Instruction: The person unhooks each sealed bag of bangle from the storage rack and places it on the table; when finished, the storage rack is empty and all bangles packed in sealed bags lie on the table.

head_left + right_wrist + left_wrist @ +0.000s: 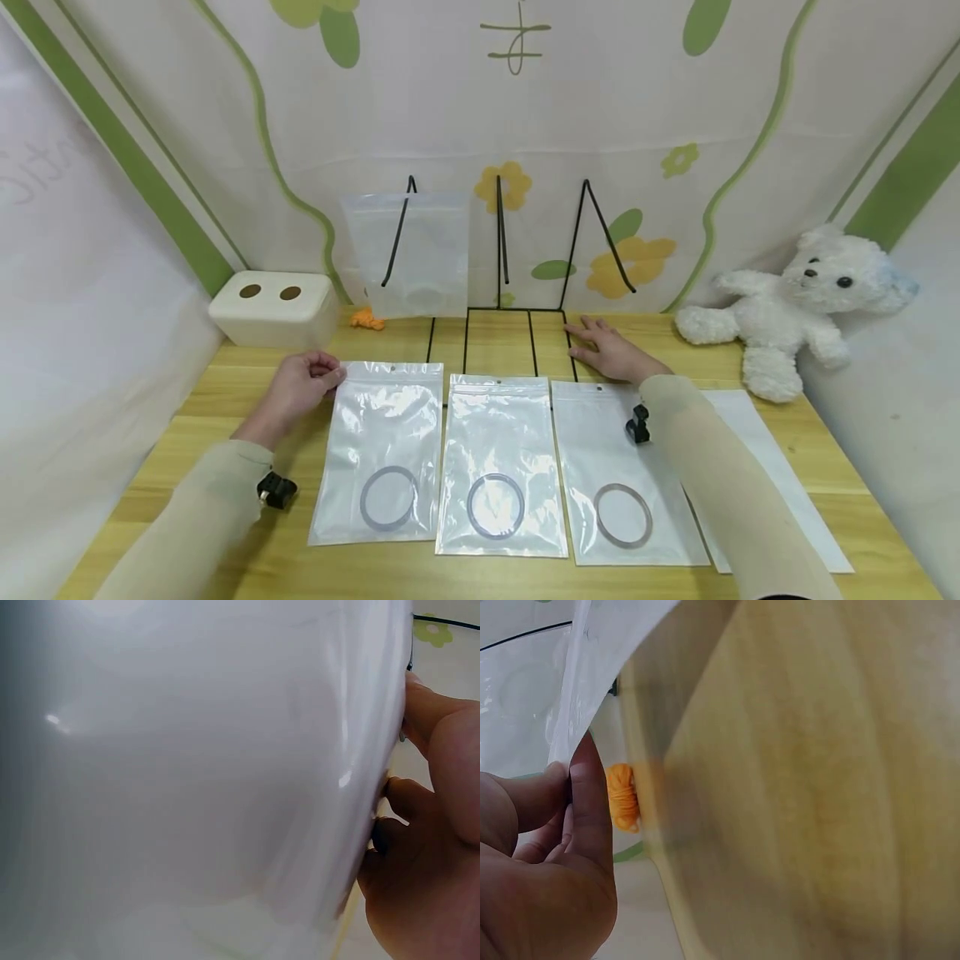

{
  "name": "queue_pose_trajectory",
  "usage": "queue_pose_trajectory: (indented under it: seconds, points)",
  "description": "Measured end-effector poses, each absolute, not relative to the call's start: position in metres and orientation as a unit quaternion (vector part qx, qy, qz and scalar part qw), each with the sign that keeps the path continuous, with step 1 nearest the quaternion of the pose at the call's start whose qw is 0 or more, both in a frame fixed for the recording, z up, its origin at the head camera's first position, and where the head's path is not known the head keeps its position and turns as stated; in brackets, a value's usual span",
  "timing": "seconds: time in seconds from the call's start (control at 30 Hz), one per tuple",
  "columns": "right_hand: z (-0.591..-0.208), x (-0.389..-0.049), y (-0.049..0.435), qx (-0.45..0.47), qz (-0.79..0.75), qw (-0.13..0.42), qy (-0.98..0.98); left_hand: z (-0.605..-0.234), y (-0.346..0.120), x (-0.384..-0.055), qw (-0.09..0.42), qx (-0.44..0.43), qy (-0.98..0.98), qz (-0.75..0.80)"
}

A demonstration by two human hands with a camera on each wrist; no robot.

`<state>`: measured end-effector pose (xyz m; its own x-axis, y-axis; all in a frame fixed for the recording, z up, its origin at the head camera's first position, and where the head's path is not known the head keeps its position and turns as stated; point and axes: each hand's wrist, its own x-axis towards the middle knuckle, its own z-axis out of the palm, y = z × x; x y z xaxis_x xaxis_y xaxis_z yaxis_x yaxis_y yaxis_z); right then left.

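Note:
My left hand [300, 387] pinches the top left corner of the leftmost clear zip bag [386, 433], which lies on the table with a ring shape low on it. In the left wrist view, thumb and fingertips hold the edge of this bag [604, 660]. My right hand [611, 352] rests with spread fingers by the base of a black wire rack [566, 342], above the third bag [592, 433]. A middle bag [498, 425] lies between. In the right wrist view, a glossy bag [187, 765] covers much of the frame, beside the right hand [431, 847].
Another clear bag [420, 242] hangs on the rack's left hook. A white sheet-like bag [780, 475] lies partly under my right forearm. A cream box [273, 312] and orange yarn bundle [366, 318] stand back left; a white teddy bear [787, 304] sits at right.

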<state>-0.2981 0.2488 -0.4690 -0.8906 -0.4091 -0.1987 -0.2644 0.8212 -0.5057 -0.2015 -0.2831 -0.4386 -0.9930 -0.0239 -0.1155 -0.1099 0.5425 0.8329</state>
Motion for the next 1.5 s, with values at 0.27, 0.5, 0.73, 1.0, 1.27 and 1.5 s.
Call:
queue_pose_trajectory:
  seconds: [0.27, 0.5, 0.73, 1.0, 1.27, 1.5]
  points:
    - [-0.469, -0.298, 0.249, -0.174, -0.24, 0.156, 0.942, -0.446, -0.283, -0.199, 0.085, -0.055, 0.879, 0.467]
    - [-0.468, -0.298, 0.248, -0.175, -0.24, 0.154, 0.942, -0.447, -0.281, -0.2, 0.09, -0.04, 0.891, 0.442]
    - [-0.469, -0.298, 0.248, -0.173, -0.238, 0.153, 0.943, -0.444, -0.281, -0.204, 0.102, -0.028, 0.905, 0.413]
    - [-0.468, -0.299, 0.248, -0.169, -0.237, 0.155, 0.944, -0.436, -0.286, -0.207, 0.09, -0.007, 0.919, 0.385]
    - [-0.467, -0.298, 0.248, -0.17, -0.237, 0.156, 0.944, -0.417, -0.29, -0.209, 0.021, 0.017, 0.913, 0.407]
    - [-0.467, -0.297, 0.248, -0.168, -0.24, 0.158, 0.943, -0.385, -0.284, -0.219, -0.059, 0.017, 0.886, 0.46]
